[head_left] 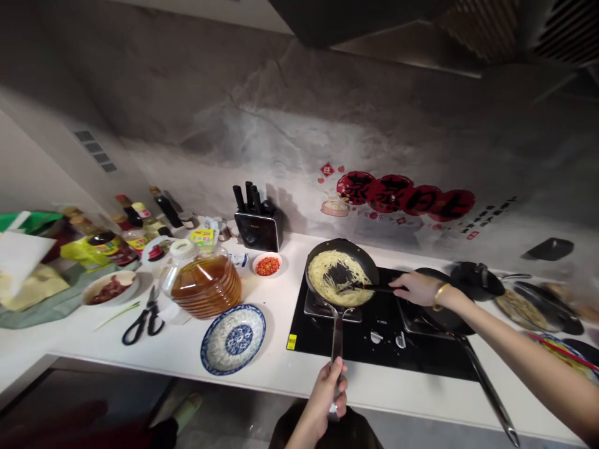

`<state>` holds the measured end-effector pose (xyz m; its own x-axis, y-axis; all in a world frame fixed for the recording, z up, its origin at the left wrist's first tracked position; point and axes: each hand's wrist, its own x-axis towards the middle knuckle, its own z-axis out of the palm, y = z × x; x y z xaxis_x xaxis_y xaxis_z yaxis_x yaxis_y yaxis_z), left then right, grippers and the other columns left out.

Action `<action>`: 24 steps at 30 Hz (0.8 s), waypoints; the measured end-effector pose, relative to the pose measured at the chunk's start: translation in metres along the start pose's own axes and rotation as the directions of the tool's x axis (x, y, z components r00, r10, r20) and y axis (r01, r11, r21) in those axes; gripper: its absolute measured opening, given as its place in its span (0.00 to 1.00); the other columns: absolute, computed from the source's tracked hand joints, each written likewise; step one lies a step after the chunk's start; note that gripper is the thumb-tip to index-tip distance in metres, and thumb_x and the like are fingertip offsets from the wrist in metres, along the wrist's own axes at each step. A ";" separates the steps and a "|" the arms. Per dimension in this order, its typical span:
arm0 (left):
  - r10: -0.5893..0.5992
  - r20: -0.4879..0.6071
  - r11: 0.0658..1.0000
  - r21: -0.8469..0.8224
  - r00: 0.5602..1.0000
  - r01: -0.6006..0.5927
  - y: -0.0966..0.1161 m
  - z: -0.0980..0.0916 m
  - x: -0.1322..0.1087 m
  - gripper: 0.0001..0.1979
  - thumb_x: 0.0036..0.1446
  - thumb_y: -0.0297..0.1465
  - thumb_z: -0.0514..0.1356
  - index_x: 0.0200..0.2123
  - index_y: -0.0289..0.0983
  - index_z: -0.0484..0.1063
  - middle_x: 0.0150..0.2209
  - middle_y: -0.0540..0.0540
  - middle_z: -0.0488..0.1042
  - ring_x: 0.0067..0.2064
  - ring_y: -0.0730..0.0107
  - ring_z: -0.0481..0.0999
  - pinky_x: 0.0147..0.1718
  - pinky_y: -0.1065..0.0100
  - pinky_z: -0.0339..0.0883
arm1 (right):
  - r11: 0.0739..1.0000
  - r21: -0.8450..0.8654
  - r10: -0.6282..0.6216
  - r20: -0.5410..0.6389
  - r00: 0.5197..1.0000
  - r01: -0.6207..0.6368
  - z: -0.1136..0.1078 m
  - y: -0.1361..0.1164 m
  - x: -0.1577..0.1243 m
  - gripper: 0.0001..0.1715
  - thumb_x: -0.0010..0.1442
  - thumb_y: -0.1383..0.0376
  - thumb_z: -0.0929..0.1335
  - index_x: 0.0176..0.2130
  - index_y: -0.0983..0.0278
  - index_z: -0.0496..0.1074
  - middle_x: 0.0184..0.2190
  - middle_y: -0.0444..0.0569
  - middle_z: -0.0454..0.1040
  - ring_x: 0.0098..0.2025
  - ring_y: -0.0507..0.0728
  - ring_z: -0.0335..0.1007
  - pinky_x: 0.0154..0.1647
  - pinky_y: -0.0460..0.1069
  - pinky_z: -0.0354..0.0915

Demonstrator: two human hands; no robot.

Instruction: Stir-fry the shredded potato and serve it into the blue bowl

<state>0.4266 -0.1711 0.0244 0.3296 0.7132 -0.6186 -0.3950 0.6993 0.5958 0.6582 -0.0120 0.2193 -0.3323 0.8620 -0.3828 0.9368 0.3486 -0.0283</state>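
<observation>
A black frying pan [362, 253] with pale shredded food [327, 277] sits on the left burner of the black stove [374, 340]. My left hand [330, 390] is closed around the end of the pan's long metal handle [337, 337] at the counter's front edge. My right hand [418, 288] reaches in from the right and grips a black spatula [360, 285] whose blade lies in the food. A gold bangle circles that wrist.
A blue-and-white plate [233, 338], a large oil jug [206, 284], scissors [143, 321], a small dish of chopped chili [267, 265], a knife block [259, 226] and sauce bottles [135, 218] crowd the white counter [281, 362] at left. A second pan [444, 315] and lid [476, 280] stand right.
</observation>
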 end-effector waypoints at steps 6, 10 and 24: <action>0.003 0.003 1.000 0.012 1.000 -0.003 0.003 0.000 -0.002 0.32 0.39 0.60 0.60 0.33 0.39 0.61 0.17 0.60 0.59 0.12 0.84 0.53 0.09 0.75 0.46 | 0.967 -0.103 0.227 -0.066 0.972 -0.232 0.013 -0.053 0.061 0.24 0.64 0.65 0.56 0.53 0.69 0.70 0.45 0.62 0.76 0.46 0.62 0.73 0.43 0.52 0.65; 0.004 0.006 1.000 0.019 1.000 -0.004 0.003 0.000 -0.002 0.31 0.40 0.60 0.59 0.33 0.39 0.61 0.18 0.59 0.59 0.12 0.83 0.53 0.09 0.75 0.46 | 0.956 -0.135 0.264 0.017 0.964 -0.260 -0.017 -0.029 0.033 0.20 0.61 0.66 0.59 0.43 0.71 0.76 0.41 0.63 0.77 0.42 0.63 0.74 0.40 0.51 0.65; -0.017 0.038 0.999 -0.033 0.999 0.018 0.002 -0.001 -0.002 0.28 0.44 0.57 0.59 0.34 0.39 0.61 0.18 0.59 0.60 0.12 0.83 0.54 0.10 0.75 0.47 | 0.965 -0.127 0.231 -0.004 0.973 -0.229 0.022 -0.054 0.041 0.26 0.65 0.63 0.56 0.58 0.66 0.66 0.44 0.62 0.75 0.46 0.64 0.73 0.42 0.53 0.65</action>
<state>0.4246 -0.1708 0.0265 0.3687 0.7024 -0.6088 -0.4171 0.7103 0.5670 0.5959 -0.0034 0.1851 -0.1077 0.9207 -0.3751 0.9665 0.1855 0.1776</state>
